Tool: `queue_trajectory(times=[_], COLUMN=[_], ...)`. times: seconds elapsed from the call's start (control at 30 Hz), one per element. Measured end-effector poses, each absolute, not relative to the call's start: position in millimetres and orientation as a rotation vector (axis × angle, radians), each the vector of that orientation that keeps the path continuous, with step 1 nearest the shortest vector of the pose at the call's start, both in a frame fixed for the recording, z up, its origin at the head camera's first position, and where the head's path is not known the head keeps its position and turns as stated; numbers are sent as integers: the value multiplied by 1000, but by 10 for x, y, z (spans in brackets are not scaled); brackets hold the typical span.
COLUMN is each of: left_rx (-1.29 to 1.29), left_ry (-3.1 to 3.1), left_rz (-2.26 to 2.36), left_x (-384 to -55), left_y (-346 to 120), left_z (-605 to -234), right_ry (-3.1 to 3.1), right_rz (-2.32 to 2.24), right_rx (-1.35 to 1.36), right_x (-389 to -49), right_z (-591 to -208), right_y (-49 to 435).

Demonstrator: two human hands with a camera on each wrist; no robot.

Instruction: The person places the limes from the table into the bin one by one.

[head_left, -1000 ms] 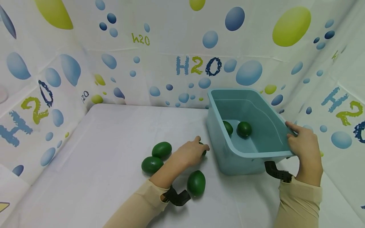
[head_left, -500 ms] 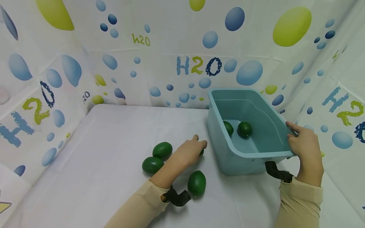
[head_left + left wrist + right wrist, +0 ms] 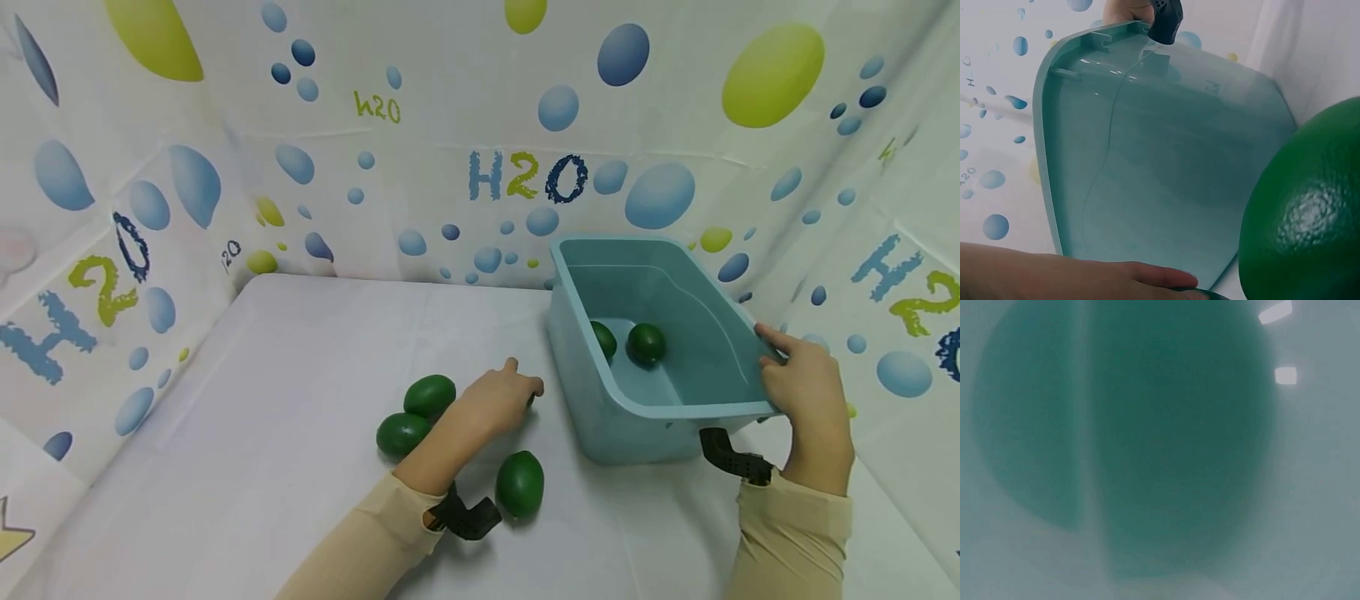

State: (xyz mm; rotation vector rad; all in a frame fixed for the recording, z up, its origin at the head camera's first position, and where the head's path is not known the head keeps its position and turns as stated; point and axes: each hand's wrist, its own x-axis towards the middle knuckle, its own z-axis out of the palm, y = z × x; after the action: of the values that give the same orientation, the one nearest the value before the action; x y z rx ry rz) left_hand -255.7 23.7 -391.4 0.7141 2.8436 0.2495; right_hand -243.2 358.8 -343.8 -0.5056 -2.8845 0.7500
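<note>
In the head view my left hand (image 3: pixel 498 400) curls over a dark green oval fruit (image 3: pixel 531 401) on the table, left of a teal plastic bin (image 3: pixel 592 417). Only a sliver of this fruit shows past the fingers, and the left wrist view shows its edge under the fingertips too. My right hand (image 3: pixel 806 375) grips the bin's right rim, with one finger stretched along the edge. Inside the bin lie two such fruits, one at the middle (image 3: pixel 646 343) and one partly hidden by the near-left wall (image 3: pixel 604 339). The right wrist view is filled with blurred teal plastic.
Two more green fruits, a rear one (image 3: pixel 430 396) and a front one (image 3: pixel 402 436), lie left of my left forearm. Another fruit (image 3: pixel 520 485) sits in front of the bin. White sheeting with blue and lime-coloured bubbles (image 3: pixel 558 108) walls the table's back and sides.
My left hand has drawn slightly left, away from the bin, and less of the fruit under its fingers shows. The right hand and the bin stay in place; the head view has shifted a little.
</note>
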Motion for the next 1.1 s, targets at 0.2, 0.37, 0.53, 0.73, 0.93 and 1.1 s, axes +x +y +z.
queue_trajectory(times=[0.2,0.37,0.53,0.73,0.93,1.1], left_rx=[743,742,743,742,753,746], left_ry=[2852,2861,2872,2834,2837,2873], left_rz=[279,240,167,210,272,265], left_x=[-2562,-2565,-2576,-2583,-2595,-2618], left_y=[221,208,182,168,167,173], left_z=[-3939,-3936,-3889,-3866,-3882,-3915], right_ry=[-2890,-2889,-2883,-2890,-2891,-2887], right_rz=[750,747,751,744,737,741], right_rx=[-494,-492,-500,-498,-508,-511], right_x=[-2416,-2417,-2429,-2430,-2425,-2419], right_z=[-3444,-3440,-3440,-3435,-3433,-3442], right_y=[3580,3576,3574,3575,3575,3570])
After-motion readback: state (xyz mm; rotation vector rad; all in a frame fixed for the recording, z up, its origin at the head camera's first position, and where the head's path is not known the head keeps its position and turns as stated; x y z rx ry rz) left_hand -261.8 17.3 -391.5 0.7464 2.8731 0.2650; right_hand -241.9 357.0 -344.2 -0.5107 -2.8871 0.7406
